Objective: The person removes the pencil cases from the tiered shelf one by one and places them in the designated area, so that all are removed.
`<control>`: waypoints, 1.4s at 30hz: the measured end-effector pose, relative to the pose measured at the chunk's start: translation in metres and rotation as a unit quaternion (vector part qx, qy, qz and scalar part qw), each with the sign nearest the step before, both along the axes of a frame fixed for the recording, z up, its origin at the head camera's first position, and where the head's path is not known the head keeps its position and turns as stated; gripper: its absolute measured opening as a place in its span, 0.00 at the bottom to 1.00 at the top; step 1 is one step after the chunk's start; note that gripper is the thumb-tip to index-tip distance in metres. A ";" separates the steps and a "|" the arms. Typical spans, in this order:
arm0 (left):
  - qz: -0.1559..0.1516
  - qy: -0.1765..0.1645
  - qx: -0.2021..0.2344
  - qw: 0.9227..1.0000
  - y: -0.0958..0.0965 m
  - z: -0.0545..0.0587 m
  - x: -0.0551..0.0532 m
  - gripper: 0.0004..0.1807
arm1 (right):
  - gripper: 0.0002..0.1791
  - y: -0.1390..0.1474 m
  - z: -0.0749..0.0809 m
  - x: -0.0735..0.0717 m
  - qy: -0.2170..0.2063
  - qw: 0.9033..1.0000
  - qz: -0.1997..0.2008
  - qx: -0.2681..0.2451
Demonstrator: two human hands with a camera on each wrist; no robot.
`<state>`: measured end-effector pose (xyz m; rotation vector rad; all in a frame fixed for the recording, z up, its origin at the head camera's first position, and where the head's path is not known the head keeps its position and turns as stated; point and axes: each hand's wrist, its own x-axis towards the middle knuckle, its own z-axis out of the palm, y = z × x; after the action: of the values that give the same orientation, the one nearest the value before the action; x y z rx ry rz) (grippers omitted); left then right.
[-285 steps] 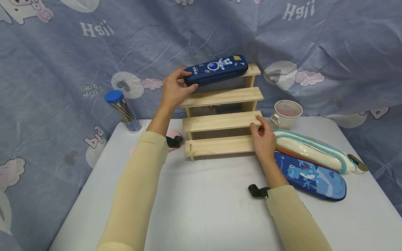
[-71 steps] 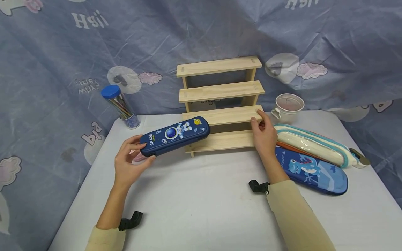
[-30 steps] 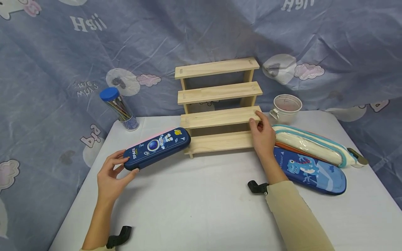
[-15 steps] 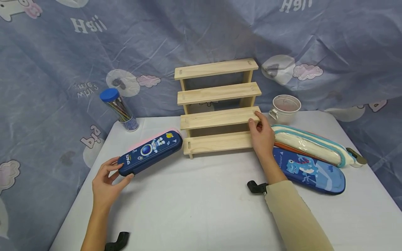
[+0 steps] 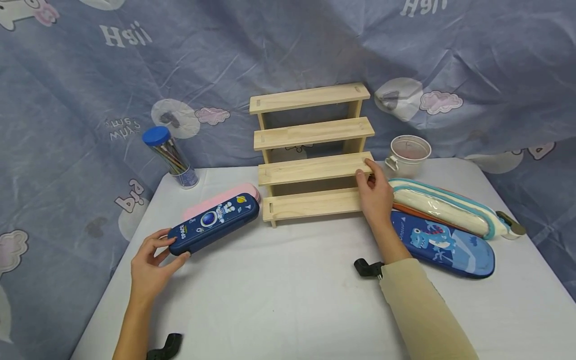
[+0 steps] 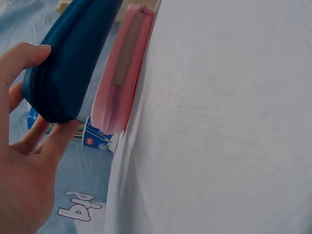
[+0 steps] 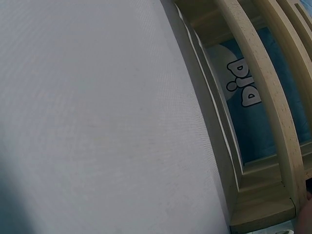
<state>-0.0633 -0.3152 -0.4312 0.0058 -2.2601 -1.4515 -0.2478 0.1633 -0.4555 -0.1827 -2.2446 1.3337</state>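
My left hand [image 5: 150, 267] holds a navy pencil case [image 5: 216, 222] with an astronaut print by its left end, thumb on the near side and fingers on the far side. In the left wrist view the case hangs clear of the table, beside a pink pencil case [image 6: 122, 73] that rests there. From the head, the navy case partly covers the pink one. My right hand [image 5: 377, 195] pinches the right end of the second board from the bottom of a four-step wooden rack [image 5: 310, 170], whose boards carry nothing. Only a sliver of that hand shows in the right wrist view.
To the right lie a blue dinosaur pencil case [image 5: 450, 247] and a cream pencil case [image 5: 441, 207] with teal trim. A white cup [image 5: 409, 155] stands behind them. At the back left stands a blue-lidded clear tube [image 5: 173, 157] of pencils, before the hanging cloth [image 5: 288, 45].
My left hand has brought the navy case from the rack's top board down and left, near the pink case; it moves only slightly at the end. The right hand keeps its place.
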 end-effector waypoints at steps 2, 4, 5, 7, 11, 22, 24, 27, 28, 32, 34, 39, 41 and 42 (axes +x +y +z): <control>0.011 -0.025 -0.015 1.000 0.001 0.001 0.001 0.24 | 0.26 0.000 0.000 0.000 -0.001 1.000 0.000 0.000; 0.015 -0.047 -0.028 0.998 0.001 0.000 0.002 0.24 | 0.26 0.000 0.000 -0.001 -0.001 1.000 0.001 -0.001; 0.015 -0.056 -0.034 0.998 0.001 -0.001 0.003 0.24 | 0.26 0.000 -0.001 -0.001 -0.002 1.000 0.002 -0.001; 0.013 -0.067 -0.049 0.996 -0.001 -0.002 0.003 0.24 | 0.26 -0.001 -0.001 -0.001 -0.002 1.000 0.003 -0.001; 0.004 -0.074 -0.073 0.995 -0.003 -0.004 0.002 0.24 | 0.26 -0.002 -0.003 -0.002 0.000 1.000 0.004 -0.002; -0.015 -0.113 -0.081 0.990 -0.032 -0.044 -0.005 0.28 | 0.26 -0.005 -0.001 -0.001 0.002 1.000 0.005 0.002; -0.022 -0.122 -0.084 0.989 -0.035 -0.048 -0.005 0.29 | 0.26 -0.005 -0.001 -0.002 0.001 1.000 0.003 0.004; -0.022 -0.134 -0.095 0.986 -0.036 -0.051 -0.005 0.30 | 0.27 -0.005 0.000 -0.003 -0.003 1.000 0.007 0.003; -0.021 -0.137 -0.100 0.985 -0.037 -0.051 -0.004 0.30 | 0.27 -0.006 0.001 -0.003 -0.005 1.000 0.012 0.001; -0.033 -0.131 -0.107 0.985 -0.037 -0.051 -0.002 0.30 | 0.28 -0.003 0.008 0.000 -0.022 0.999 0.039 -0.017; -0.040 -0.125 -0.113 0.985 -0.035 -0.050 -0.002 0.30 | 0.28 0.001 0.011 0.002 -0.038 0.998 0.055 -0.022; -0.028 -0.108 -0.155 0.982 -0.032 -0.044 -0.003 0.30 | 0.32 0.009 0.019 0.005 -0.079 0.991 0.108 -0.011; -0.019 -0.101 -0.185 0.977 -0.031 -0.039 -0.004 0.32 | 0.34 0.011 0.022 0.007 -0.083 0.988 0.128 0.000; -0.016 -0.098 -0.200 0.975 -0.030 -0.036 -0.004 0.32 | 0.35 0.012 0.023 0.008 -0.080 0.988 0.135 0.006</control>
<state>-0.0674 -0.3449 -0.4670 -0.0135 -2.6900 -1.0228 -0.2399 0.1755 -0.4325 0.0197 -2.4811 1.4898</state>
